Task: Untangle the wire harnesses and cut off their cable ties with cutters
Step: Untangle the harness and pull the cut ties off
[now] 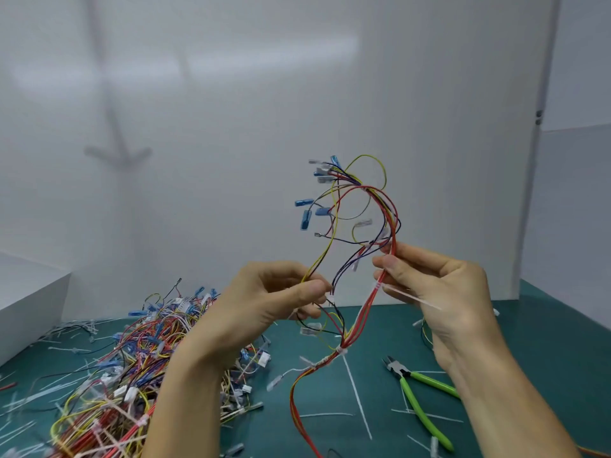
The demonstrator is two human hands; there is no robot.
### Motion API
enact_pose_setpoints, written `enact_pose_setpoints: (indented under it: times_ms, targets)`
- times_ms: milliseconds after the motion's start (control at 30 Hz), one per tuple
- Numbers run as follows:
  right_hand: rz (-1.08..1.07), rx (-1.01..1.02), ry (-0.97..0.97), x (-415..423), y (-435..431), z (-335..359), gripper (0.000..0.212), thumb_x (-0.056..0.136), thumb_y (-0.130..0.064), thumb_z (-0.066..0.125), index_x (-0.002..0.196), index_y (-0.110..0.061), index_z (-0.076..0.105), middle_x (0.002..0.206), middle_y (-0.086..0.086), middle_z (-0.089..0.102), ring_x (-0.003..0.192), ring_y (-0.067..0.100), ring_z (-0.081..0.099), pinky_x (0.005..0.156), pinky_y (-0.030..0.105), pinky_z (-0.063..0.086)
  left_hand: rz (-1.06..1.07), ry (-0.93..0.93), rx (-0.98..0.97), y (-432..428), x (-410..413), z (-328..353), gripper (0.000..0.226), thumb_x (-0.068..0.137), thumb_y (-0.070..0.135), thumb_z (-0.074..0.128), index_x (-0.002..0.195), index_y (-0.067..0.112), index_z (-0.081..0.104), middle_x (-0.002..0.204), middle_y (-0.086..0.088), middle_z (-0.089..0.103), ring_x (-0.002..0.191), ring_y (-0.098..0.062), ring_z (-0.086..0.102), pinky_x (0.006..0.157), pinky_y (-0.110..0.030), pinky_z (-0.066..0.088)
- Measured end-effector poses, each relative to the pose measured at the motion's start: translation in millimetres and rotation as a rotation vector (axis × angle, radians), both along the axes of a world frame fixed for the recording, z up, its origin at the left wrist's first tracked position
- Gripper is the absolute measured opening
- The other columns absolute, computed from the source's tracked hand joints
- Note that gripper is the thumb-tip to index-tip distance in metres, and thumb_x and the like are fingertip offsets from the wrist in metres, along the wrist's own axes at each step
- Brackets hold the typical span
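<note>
I hold one wire harness (pixel 363 206) up above the green mat, its red, yellow and dark wires fanning upward to blue and clear connectors. My left hand (pixel 264 302) pinches the yellow and dark wires at its left branch. My right hand (pixel 436 285) grips the red bundle just above a white cable tie (pixel 406 297), whose tail sticks out to the right across my fingers. Another white tie (pixel 340 352) binds the harness lower down, where the red wires trail to the mat. Cutters (pixel 416 395) with green handles lie on the mat at the right.
A big tangled pile of harnesses (pixel 125 365) covers the mat (pixel 545 342) at the left. Cut white tie pieces (pixel 357 398) lie scattered around it. A white box edge (pixel 29 292) stands at the far left, and white panels wall in the back.
</note>
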State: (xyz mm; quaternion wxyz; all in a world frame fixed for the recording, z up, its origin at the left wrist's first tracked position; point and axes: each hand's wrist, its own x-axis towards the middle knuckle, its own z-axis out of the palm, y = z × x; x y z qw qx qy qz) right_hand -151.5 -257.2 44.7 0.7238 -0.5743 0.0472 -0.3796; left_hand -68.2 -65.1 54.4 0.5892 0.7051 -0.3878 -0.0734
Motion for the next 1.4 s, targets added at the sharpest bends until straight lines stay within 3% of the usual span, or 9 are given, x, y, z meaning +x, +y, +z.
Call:
enact_pose_setpoints:
  times_ms: [100, 300, 500, 767, 933, 1033, 1100, 1167, 1400]
  targets:
    - [0.005, 0.035, 0.004, -0.4, -0.6, 0.2, 0.014, 0.075, -0.006, 0.075, 0.086, -0.014, 0.076, 0.077, 0.006, 0.077, 0.066, 0.016, 0.074, 0.055, 0.017, 0.055, -0.006, -0.008, 0.024, 7.7, 4.0, -2.0, 0.031, 0.072, 0.043, 0.072, 0.09, 0.019, 0.079, 0.092, -0.005, 0.077, 0.087, -0.018, 0.073, 0.082, -0.024, 0.057]
    - [-0.011, 0.051, 0.02, -1.4, -0.6, 0.4, 0.013, 0.08, -0.005, 0.073, 0.086, -0.015, 0.076, 0.077, 0.004, 0.077, 0.066, 0.016, 0.074, 0.055, 0.017, 0.055, 0.068, 0.015, -0.065, 10.7, 8.3, -2.7, 0.017, 0.074, 0.034, 0.07, 0.072, 0.019, 0.075, 0.069, 0.0, 0.069, 0.067, -0.014, 0.069, 0.062, -0.017, 0.053]
    - [-0.02, 0.081, 0.007, -0.3, -3.4, -0.5, 0.013, 0.081, -0.004, 0.073, 0.09, -0.014, 0.075, 0.078, 0.003, 0.078, 0.064, 0.011, 0.073, 0.054, 0.016, 0.054, 0.125, -0.009, -0.09, 10.4, 11.6, -3.3, 0.022, 0.089, 0.033, 0.06, 0.08, 0.018, 0.073, 0.066, 0.008, 0.057, 0.047, -0.01, 0.047, 0.049, -0.015, 0.04]
    - [-0.016, 0.157, -0.028, 0.3, -9.8, -2.3, 0.013, 0.084, -0.005, 0.071, 0.093, -0.012, 0.076, 0.083, 0.003, 0.078, 0.068, 0.009, 0.072, 0.057, 0.015, 0.054, 0.024, -0.172, 0.512, -2.9, 10.8, -14.0, 0.016, 0.096, 0.021, 0.061, 0.104, 0.021, 0.075, 0.096, 0.003, 0.076, 0.089, -0.005, 0.07, 0.082, -0.023, 0.053]
    - [-0.027, 0.224, -0.024, 1.8, -9.8, -3.9, 0.013, 0.083, -0.005, 0.071, 0.092, -0.013, 0.076, 0.081, 0.003, 0.078, 0.068, 0.009, 0.072, 0.058, 0.016, 0.056, -0.13, 0.078, 0.346, -15.9, 1.9, -13.8, 0.028, 0.103, 0.029, 0.048, 0.111, 0.01, 0.067, 0.104, -0.002, 0.077, 0.1, -0.015, 0.072, 0.098, -0.029, 0.052]
    - [-0.018, 0.26, -0.019, 3.4, -8.0, -4.0, 0.012, 0.083, -0.005, 0.07, 0.092, -0.013, 0.075, 0.08, 0.001, 0.078, 0.067, 0.008, 0.072, 0.057, 0.015, 0.056, -0.206, 0.057, 0.349, -16.8, 0.8, -14.4, 0.047, 0.082, 0.049, 0.072, 0.109, 0.013, 0.06, 0.107, -0.003, 0.076, 0.106, -0.016, 0.07, 0.099, -0.031, 0.052]
    - [-0.008, 0.272, -0.018, 4.1, -6.9, -4.5, 0.012, 0.083, -0.005, 0.07, 0.092, -0.011, 0.074, 0.079, 0.0, 0.078, 0.067, 0.008, 0.072, 0.057, 0.015, 0.056, -0.239, 0.072, 0.365, -20.8, 0.6, -17.4, 0.058, 0.071, 0.038, 0.083, 0.112, 0.01, 0.053, 0.106, -0.01, 0.075, 0.106, -0.025, 0.07, 0.1, -0.043, 0.052]
    - [0.001, 0.272, -0.009, 4.8, -6.6, -5.2, 0.011, 0.083, -0.006, 0.07, 0.092, -0.011, 0.075, 0.081, 0.001, 0.078, 0.068, 0.008, 0.073, 0.057, 0.016, 0.056, -0.243, 0.053, 0.362, -27.0, -0.4, -20.1, 0.057, 0.072, 0.026, 0.086, 0.113, 0.009, 0.05, 0.097, -0.013, 0.076, 0.093, -0.025, 0.072, 0.093, -0.048, 0.053]
    - [0.13, 0.329, -0.013, 7.0, -11.3, -5.8, 0.023, 0.082, 0.005, 0.067, 0.104, -0.001, 0.071, 0.096, 0.011, 0.077, 0.08, 0.014, 0.075, 0.065, 0.018, 0.058, -0.155, 0.063, 0.165, -32.0, 1.2, -18.8, 0.017, 0.077, 0.018, 0.082, 0.087, 0.015, 0.069, 0.087, -0.018, 0.076, 0.071, -0.022, 0.069, 0.063, -0.024, 0.055]
